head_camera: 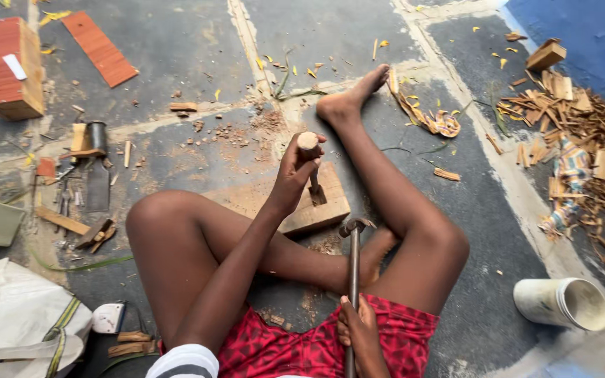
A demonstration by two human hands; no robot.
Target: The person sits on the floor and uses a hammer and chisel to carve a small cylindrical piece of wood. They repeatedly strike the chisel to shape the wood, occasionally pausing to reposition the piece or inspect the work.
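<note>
Chisel (313, 175) stands upright, blade on the wood block (316, 213) lying on the floor between the legs; left hand (294, 175) fingers curl tight round its handle, arm stretched forward over the left knee. Right hand (360, 334), fingers wrapped closed on the hammer (353, 259) shaft, sits near against the red shorts, with the hammer head just near of the block. Grey concrete floor (176, 49) carries wood chips (582, 133) far right, a white cup (563, 302) near right, a red-faced box (10, 66) far left.
</note>
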